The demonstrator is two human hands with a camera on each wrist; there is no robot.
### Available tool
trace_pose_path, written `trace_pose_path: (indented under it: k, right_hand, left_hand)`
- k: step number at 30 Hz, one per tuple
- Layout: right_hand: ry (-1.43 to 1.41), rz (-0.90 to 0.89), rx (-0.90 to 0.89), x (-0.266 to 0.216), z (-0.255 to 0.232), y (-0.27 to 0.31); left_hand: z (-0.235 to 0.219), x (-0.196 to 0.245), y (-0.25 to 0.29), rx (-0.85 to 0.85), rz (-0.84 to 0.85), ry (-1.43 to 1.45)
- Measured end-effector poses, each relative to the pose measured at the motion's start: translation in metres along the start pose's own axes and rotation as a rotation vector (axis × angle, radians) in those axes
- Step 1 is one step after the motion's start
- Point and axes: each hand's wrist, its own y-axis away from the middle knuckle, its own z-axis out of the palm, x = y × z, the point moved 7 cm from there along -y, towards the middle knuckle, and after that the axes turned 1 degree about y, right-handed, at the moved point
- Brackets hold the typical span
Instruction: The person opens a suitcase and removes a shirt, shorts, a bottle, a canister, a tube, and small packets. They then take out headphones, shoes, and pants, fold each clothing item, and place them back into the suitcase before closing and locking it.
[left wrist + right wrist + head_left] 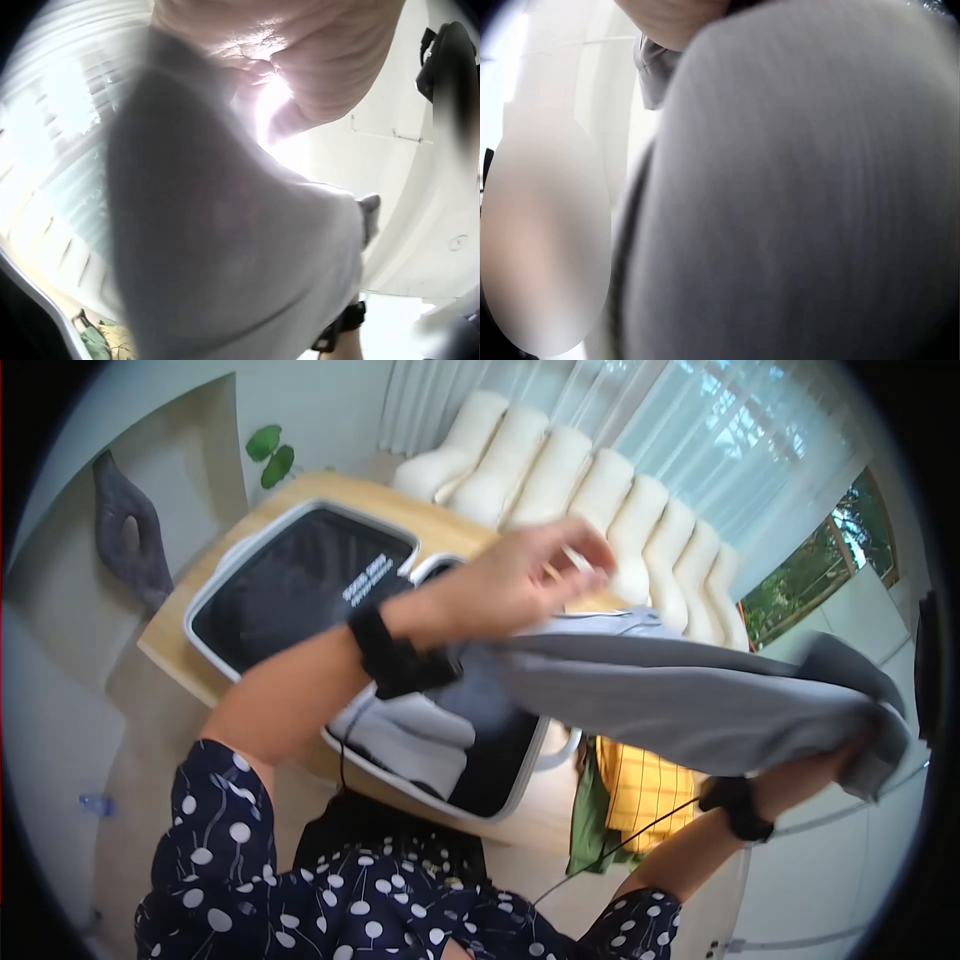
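A long grey garment point(620, 690) stretches across the head view from beneath my left hand to my right hand. My right hand point(845, 763) grips its far end, where darker cloth covers most of the fingers. My left hand point(530, 575) is above the other end, fingers bent toward the thumb with a gap between them. In the left wrist view the grey cloth point(225, 217) runs close under that hand; I cannot tell whether the fingers hold it. Below lies an open white-rimmed suitcase point(300, 510), dark inside, with folded grey clothing point(410, 735) in its near half.
The suitcase lies on a wooden table point(375, 493). Beside it on the right are yellow checked cloth point(645, 790) and green cloth point(590, 820). A cream ribbed sofa point(560, 470) stands behind the table, and a thin cable point(625, 843) runs from my right wrist.
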Motion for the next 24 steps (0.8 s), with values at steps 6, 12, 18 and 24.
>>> trace_pose_path:
  k: [6, 12, 18, 24]
  right_hand:
    - [0.158, -0.393, -0.053, -0.064, -0.027, -0.071]
    - [0.338, -0.155, -0.395, -0.004, -0.025, -0.125]
    - [0.829, 0.480, -1.023, 0.198, -0.056, -0.059]
    - [0.869, 0.523, -1.463, 0.221, -0.031, 0.064]
  left_hand:
    - [-0.070, -0.074, 0.027, 0.019, -0.336, -0.293]
    - [-0.072, -0.118, 0.064, -0.340, -0.513, -0.525]
    - [-0.031, -0.096, 0.107, -0.795, -0.648, -0.516]
    - [-0.010, -0.080, 0.139, -0.963, -0.588, -0.516]
